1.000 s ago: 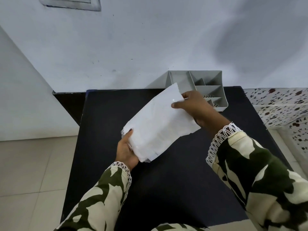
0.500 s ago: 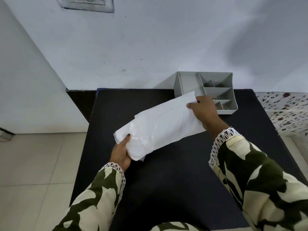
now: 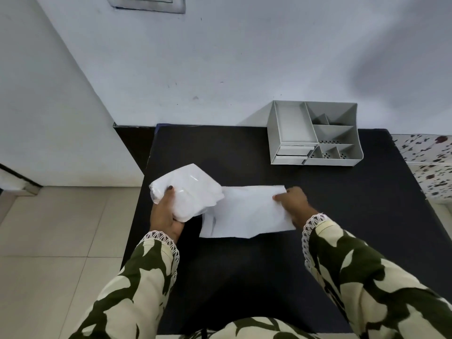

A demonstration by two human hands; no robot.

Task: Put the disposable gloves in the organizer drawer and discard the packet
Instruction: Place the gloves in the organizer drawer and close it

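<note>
White packet point(image 3: 247, 211) lies near the table's point(image 3: 367, 204) left edge, pinched by the right hand point(image 3: 292, 203); the left hand point(image 3: 166, 211) clutches the gloves point(image 3: 188, 192). Hold the bundle compact, then carry it toward the organizer point(image 3: 314, 133) at the back edge.

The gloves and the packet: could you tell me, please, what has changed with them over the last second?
The left hand has pulled the gloves out of the packet, drawing them leftward as a bunch. The right hand keeps its grip on the packet's far corner; the packet, now flat and emptied, has come down over the table. The organizer stays by the wall.
</note>
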